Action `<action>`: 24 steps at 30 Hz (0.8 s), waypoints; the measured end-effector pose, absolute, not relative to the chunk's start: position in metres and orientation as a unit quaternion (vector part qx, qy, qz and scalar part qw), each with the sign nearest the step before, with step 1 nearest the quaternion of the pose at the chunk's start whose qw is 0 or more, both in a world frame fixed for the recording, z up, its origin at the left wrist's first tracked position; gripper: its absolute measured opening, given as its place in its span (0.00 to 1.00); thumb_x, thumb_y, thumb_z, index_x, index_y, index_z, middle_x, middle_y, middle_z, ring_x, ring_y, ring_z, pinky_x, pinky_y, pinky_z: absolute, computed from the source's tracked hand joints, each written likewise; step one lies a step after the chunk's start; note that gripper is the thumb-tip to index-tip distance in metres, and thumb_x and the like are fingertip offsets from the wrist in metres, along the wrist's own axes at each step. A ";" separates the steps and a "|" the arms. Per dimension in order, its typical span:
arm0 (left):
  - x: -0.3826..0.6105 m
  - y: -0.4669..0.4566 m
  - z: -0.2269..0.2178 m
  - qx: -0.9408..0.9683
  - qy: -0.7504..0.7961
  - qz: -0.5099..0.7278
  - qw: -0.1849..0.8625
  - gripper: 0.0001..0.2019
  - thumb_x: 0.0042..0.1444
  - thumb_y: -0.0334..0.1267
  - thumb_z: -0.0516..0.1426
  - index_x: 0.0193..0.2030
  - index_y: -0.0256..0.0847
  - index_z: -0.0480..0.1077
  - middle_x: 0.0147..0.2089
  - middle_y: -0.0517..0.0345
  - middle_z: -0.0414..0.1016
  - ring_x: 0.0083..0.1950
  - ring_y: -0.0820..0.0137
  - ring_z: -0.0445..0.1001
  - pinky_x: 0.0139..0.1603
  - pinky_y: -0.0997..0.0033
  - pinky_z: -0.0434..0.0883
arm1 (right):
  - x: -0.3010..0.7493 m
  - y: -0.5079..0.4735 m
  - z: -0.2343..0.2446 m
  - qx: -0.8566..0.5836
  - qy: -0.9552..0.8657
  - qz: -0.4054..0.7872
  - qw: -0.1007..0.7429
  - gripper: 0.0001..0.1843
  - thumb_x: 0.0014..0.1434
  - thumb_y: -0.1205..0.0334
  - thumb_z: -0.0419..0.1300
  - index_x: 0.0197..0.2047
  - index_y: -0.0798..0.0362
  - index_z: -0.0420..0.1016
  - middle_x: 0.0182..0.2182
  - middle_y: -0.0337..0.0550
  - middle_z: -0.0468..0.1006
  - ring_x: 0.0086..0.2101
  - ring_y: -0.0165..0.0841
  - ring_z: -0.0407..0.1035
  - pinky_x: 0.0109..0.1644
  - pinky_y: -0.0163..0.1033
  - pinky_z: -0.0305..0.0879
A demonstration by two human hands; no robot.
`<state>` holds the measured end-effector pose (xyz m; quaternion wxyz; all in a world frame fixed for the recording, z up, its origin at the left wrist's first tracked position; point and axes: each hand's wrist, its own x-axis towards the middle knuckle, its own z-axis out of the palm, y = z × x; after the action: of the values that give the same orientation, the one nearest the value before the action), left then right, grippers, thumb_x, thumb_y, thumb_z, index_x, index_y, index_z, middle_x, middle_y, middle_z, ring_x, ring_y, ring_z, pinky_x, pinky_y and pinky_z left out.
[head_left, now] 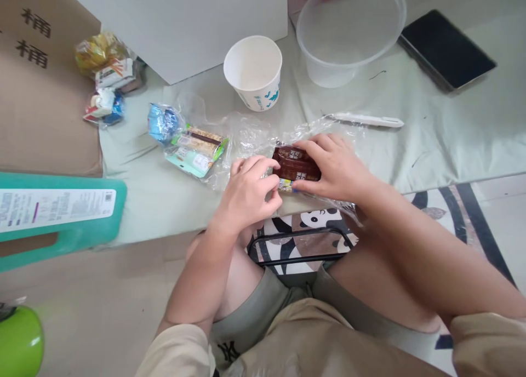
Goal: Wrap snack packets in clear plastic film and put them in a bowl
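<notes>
My right hand grips a dark brown snack packet from the right side, fingers and thumb wrapped round it. My left hand is curled shut at the packet's left end, fingertips pinching its edge. A smaller yellow-and-blue wrapped item shows just beneath the packet. Both hands rest over a crumpled clear plastic bag on the pale green table cover, near the front edge.
Several wrapped snacks lie left of the hands, more snack packs sit further left by a cardboard box. A white paper cup, a clear plastic bowl, a white pen and a dark tablet stand behind.
</notes>
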<state>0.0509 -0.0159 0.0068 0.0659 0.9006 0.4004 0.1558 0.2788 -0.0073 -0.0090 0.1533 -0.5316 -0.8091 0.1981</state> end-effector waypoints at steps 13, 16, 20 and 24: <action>0.029 -0.023 0.010 0.902 0.400 0.065 0.149 0.11 0.64 0.32 0.55 0.29 0.41 0.69 0.27 0.62 0.74 0.34 0.68 0.73 0.49 0.60 0.66 | 0.264 -0.026 -0.002 -0.541 -0.825 0.138 0.082 0.44 0.55 0.43 0.65 0.70 0.50 0.63 0.57 0.59 0.73 0.51 0.56 0.68 0.51 0.54 0.64; 0.026 -0.026 0.011 0.908 0.385 0.114 0.121 0.11 0.66 0.33 0.55 0.31 0.42 0.71 0.28 0.60 0.75 0.34 0.67 0.72 0.45 0.62 0.65 | 0.257 -0.034 0.005 -0.552 -0.823 0.113 0.071 0.40 0.58 0.47 0.61 0.71 0.50 0.61 0.53 0.59 0.73 0.46 0.53 0.69 0.46 0.51 0.63; 0.027 -0.029 0.014 0.916 0.360 0.148 0.100 0.11 0.68 0.33 0.54 0.33 0.42 0.71 0.28 0.61 0.75 0.33 0.68 0.71 0.44 0.63 0.65 | 0.247 -0.041 0.011 -0.571 -0.813 0.104 0.047 0.37 0.61 0.55 0.57 0.71 0.55 0.60 0.49 0.60 0.73 0.42 0.50 0.70 0.43 0.48 0.63; 0.032 -0.029 0.012 0.915 0.358 0.155 0.105 0.11 0.67 0.32 0.53 0.32 0.41 0.70 0.27 0.62 0.74 0.32 0.69 0.70 0.45 0.63 0.66 | 0.240 -0.045 0.012 -0.577 -0.811 0.089 0.017 0.37 0.61 0.57 0.55 0.72 0.58 0.58 0.45 0.60 0.77 0.40 0.50 0.72 0.42 0.49 0.63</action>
<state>0.0323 -0.0293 0.0120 0.1045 0.9148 0.3583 0.1546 0.2398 -0.0452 0.0119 0.0172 -0.5775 -0.8113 0.0892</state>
